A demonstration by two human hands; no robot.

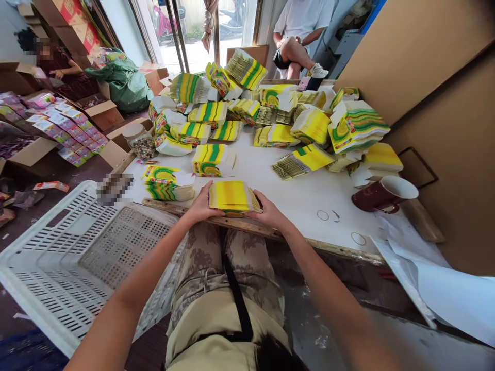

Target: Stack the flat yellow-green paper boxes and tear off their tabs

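Observation:
Between my two hands, at the table's near edge, is a stack of flat yellow cartons [231, 196]. My left hand [203, 204] grips its left end, and my right hand [266, 208] grips the right end. Just left of my left hand lies another yellow and green stack [168, 184]. A further stack [212, 160] rests right behind the held one. Many more bundles of yellow and green cartons are heaped at the back of the white table [251, 165], and one fanned bundle [301, 161] lies to the right.
A maroon mug [384, 194] and rubber bands [323, 215] are on the right. A white plastic crate [83, 232] stands at lower left, near a jar [139, 142]. Large cardboard [394, 67] borders the right. Two people sit farther back.

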